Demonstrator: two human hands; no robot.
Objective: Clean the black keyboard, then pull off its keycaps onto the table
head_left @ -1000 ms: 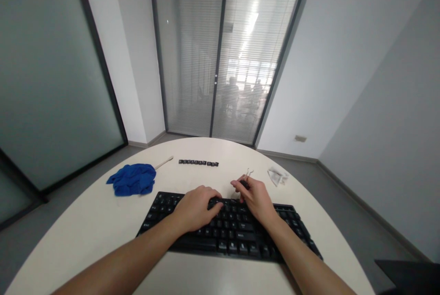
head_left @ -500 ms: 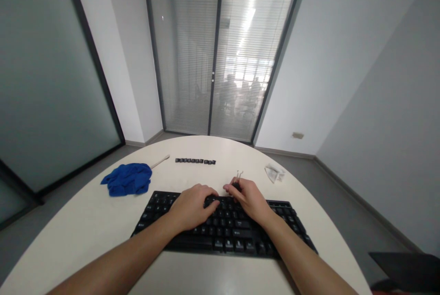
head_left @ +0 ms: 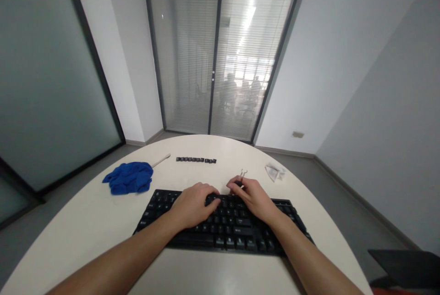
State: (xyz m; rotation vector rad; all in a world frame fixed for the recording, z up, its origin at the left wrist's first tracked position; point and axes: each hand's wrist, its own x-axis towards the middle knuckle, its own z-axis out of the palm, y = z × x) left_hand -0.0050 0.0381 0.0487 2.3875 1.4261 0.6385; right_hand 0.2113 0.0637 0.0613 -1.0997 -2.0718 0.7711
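Observation:
A black keyboard lies in front of me on the table. My left hand rests over its upper middle, fingers curled toward the far edge and thumb on the keys, gripping it. My right hand is closed around a keycap puller, a small tool with a dark handle and two thin wire prongs that point up and away from me. It hovers around the keyboard's far edge, right of my left hand. Beyond the keyboard is a row of several loose black keycaps.
A crumpled blue cloth lies at the left, with a thin pale-handled brush or stick poking out behind it. A small clear plastic bag lies at the right on the round cream table. A dark chair part stands at lower right.
My right hand with the keycap puller has shifted slightly right, away from my left hand. My left hand keeps its place on the keyboard. The view has moved slightly.

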